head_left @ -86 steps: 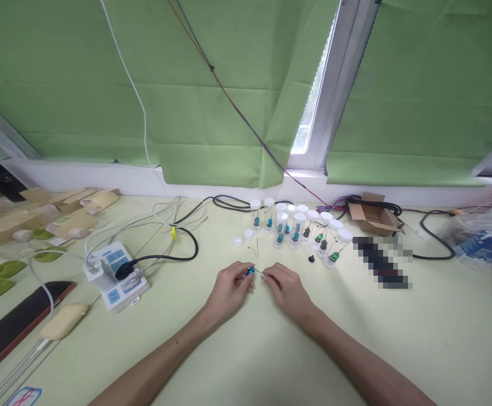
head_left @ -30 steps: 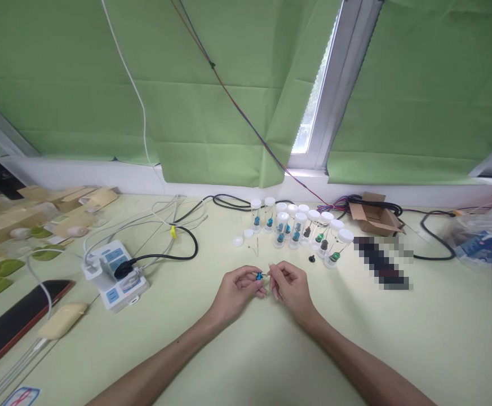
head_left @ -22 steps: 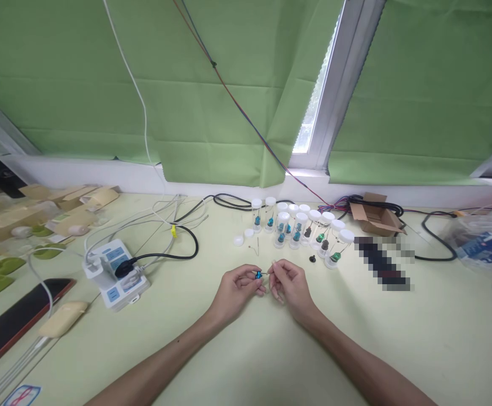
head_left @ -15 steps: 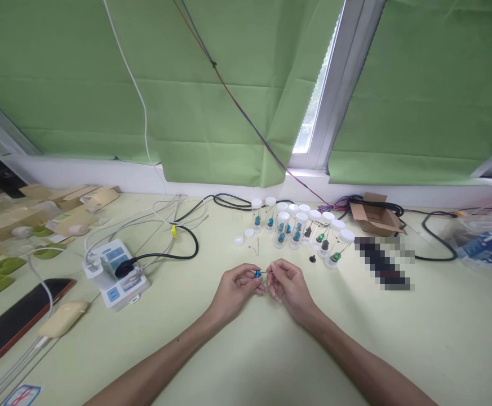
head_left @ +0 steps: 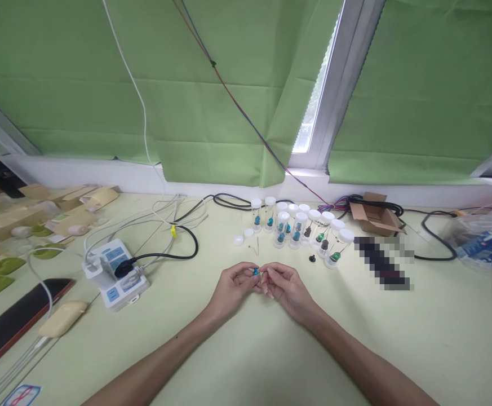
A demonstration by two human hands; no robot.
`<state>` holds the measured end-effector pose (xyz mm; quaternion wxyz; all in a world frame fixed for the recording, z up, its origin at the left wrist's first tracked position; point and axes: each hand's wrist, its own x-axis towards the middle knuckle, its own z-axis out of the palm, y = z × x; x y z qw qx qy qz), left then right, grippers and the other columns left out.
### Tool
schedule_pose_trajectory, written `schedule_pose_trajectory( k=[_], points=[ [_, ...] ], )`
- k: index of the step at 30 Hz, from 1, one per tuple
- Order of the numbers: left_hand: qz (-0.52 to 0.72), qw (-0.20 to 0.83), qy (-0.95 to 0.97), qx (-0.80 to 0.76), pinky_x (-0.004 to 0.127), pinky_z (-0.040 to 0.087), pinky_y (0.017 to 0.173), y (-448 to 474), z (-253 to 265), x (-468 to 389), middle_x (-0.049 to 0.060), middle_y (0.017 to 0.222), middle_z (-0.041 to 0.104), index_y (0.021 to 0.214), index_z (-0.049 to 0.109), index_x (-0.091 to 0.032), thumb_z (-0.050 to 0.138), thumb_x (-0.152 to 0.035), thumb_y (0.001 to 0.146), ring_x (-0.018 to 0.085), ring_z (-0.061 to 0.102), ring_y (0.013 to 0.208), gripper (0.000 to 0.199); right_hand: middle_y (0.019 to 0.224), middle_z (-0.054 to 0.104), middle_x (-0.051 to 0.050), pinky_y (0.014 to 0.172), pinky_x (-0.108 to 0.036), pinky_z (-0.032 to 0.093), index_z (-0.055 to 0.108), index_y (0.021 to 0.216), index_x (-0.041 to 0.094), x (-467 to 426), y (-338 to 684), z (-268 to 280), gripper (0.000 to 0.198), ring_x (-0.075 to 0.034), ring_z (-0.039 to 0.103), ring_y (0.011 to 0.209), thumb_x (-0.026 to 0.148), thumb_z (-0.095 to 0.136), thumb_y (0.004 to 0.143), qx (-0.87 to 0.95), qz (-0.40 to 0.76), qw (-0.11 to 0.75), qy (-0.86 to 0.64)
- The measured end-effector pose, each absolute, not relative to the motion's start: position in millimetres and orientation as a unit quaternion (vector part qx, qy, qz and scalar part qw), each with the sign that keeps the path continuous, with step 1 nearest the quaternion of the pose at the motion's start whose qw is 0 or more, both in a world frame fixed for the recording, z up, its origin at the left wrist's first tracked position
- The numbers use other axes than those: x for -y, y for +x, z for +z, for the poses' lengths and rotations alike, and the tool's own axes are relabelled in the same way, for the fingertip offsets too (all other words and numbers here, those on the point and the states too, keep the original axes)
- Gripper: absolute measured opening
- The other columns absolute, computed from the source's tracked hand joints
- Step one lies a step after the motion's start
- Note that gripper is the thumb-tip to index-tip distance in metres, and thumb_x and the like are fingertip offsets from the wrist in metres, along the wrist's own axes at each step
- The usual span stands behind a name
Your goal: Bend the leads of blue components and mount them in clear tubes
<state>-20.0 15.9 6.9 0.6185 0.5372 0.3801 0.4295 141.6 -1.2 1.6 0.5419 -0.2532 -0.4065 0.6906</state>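
My left hand (head_left: 231, 286) is closed, pinching a small shiny blue metallic piece (head_left: 255, 272) between thumb and forefinger. Right beside it, my right hand (head_left: 284, 285) pinches at the piece's right side, on a thin metal shaft mostly hidden by the fingers. The fingertips of both hands nearly meet. Beyond them lie two loose white caps (head_left: 238, 241) and a thin bent metal wire (head_left: 257, 246). Several clear vials (head_left: 295, 239) with white lids stand behind, holding blue, green and dark pieces on thin stems. A small black piece (head_left: 312, 258) lies near the vials.
At the left are a white power strip (head_left: 121, 276) with plugs and cables, a dark phone-like slab (head_left: 15, 321), and a cream case (head_left: 63, 319). An open cardboard box (head_left: 375, 217) and black cables stand at the back right, with a plastic bag (head_left: 482, 242) farther right.
My right hand has moved left, closing the gap to the blue piece; the shaft showing between the hands is now mostly covered. My left hand has shifted slightly left.
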Motion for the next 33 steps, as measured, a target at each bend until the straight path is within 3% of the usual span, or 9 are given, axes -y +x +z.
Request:
schedule_pose_trajectory(
  k=[8,16,33],
  points=[
    [0.43,0.619,0.541,-0.373,0.036,0.058,0.074,-20.6,3.4,-16.3,0.002,0.074,0.068,0.096,0.065,-0.016,0.072,-0.034,0.075,0.018,0.068,0.07,0.028,0.07,0.064,-0.002,0.055,-0.024,0.042,0.066,0.085,0.016,0.9,141.9,0.7,0.024,-0.012,0.057,0.061,0.037,0.074,0.077,0.396,0.692,0.547,-0.255],
    [0.43,0.614,0.535,-0.389,0.035,0.058,0.07,-18.5,4.6,-15.8,0.001,0.07,0.066,0.092,0.065,-0.016,0.075,-0.033,0.072,0.018,0.068,0.067,0.028,0.062,0.064,0.0,0.047,-0.022,0.039,0.062,0.077,0.016,-0.3,141.6,-0.9,0.027,-0.011,0.055,0.051,0.038,0.077,0.072,0.417,0.666,0.541,-0.299],
    [0.425,0.597,0.551,-0.399,0.032,0.058,0.07,-19.6,-2.2,-17.5,0.001,0.074,0.066,0.093,0.066,-0.017,0.072,-0.029,0.075,0.017,0.068,0.069,0.023,0.058,0.065,-0.003,0.038,-0.019,0.037,0.06,0.075,0.013,-3.0,139.7,-5.6,0.04,-0.009,0.055,0.041,0.052,0.06,0.085,0.407,0.679,0.526,-0.309]
  ],
)
